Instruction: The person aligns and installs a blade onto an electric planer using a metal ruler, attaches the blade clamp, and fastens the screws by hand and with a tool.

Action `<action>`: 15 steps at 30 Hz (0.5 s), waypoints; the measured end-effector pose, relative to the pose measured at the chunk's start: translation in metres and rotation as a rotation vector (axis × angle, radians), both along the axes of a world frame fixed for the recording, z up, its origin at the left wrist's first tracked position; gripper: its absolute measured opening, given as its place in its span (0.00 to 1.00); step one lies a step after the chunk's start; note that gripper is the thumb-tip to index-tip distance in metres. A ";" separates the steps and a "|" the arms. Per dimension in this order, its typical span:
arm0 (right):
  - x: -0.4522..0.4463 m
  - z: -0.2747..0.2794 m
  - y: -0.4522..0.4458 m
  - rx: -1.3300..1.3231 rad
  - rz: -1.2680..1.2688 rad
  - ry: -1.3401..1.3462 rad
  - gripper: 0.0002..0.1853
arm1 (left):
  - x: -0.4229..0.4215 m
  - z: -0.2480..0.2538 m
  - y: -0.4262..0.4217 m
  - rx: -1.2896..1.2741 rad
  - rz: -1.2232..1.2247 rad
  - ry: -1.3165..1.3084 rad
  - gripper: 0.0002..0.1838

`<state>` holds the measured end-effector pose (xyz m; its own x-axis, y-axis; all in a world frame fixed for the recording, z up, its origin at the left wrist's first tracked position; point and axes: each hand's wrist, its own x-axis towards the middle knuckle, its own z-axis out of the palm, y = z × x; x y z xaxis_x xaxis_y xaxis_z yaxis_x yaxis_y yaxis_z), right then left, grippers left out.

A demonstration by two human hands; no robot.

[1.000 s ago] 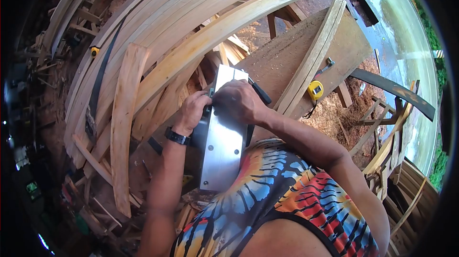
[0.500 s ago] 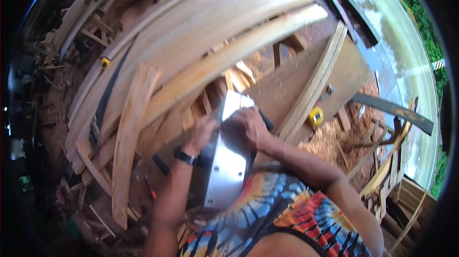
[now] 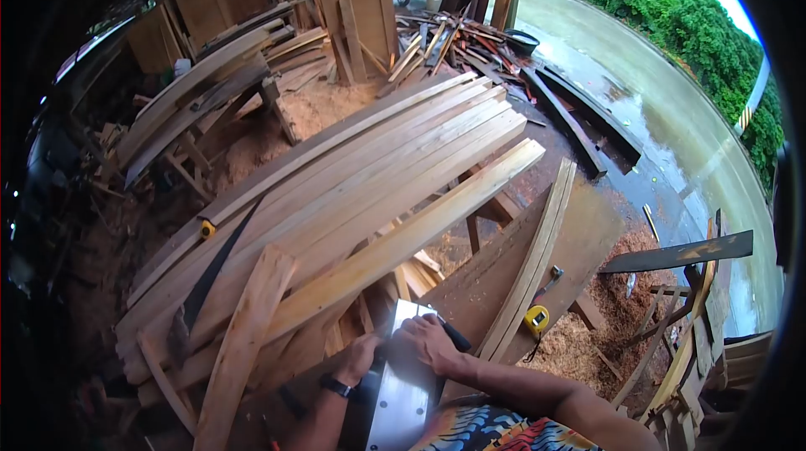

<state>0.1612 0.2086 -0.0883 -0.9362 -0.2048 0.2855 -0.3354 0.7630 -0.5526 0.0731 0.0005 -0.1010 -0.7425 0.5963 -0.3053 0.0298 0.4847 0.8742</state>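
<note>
A long tool with a flat silver metal face and screw heads (image 3: 388, 409) lies in front of my body; it looks like a power planer with its sole turned up. My left hand (image 3: 361, 359), with a dark watch at the wrist, grips its left edge. Over the upper end curls my right hand (image 3: 428, 342), fingers bent on the metal beside a black part (image 3: 454, 332). What lies beneath the fingers is hidden. Just right of the hands is a long wood strip (image 3: 531, 262) on a brown board (image 3: 478, 279).
Long planks (image 3: 361, 178) lie side by side ahead, with a handsaw (image 3: 206, 283), a yellow tape measure (image 3: 207, 229) and a crossing board (image 3: 243, 350) on them. A second tape measure (image 3: 536, 318) and a hammer (image 3: 550, 279) are at right. Shavings (image 3: 579, 363) cover the ground.
The view has tilted up, so the hands and the metal tool appear lower and more of the yard shows. Both hands stay on the tool, in nearly the same grip.
</note>
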 end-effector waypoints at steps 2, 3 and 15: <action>-0.002 0.000 -0.001 -0.008 -0.003 -0.014 0.13 | 0.000 -0.012 -0.001 0.012 0.057 -0.081 0.19; -0.001 0.002 0.000 -0.022 0.005 -0.013 0.13 | -0.002 -0.018 -0.002 0.016 0.088 -0.123 0.21; -0.009 0.014 0.002 -0.044 0.039 -0.017 0.16 | -0.004 -0.029 0.000 0.004 0.177 -0.236 0.23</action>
<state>0.1524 0.2103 -0.0739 -0.9327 -0.2283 0.2792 -0.3544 0.7243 -0.5914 0.0687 0.0009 -0.1305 -0.7441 0.4653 -0.4794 -0.2591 0.4604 0.8490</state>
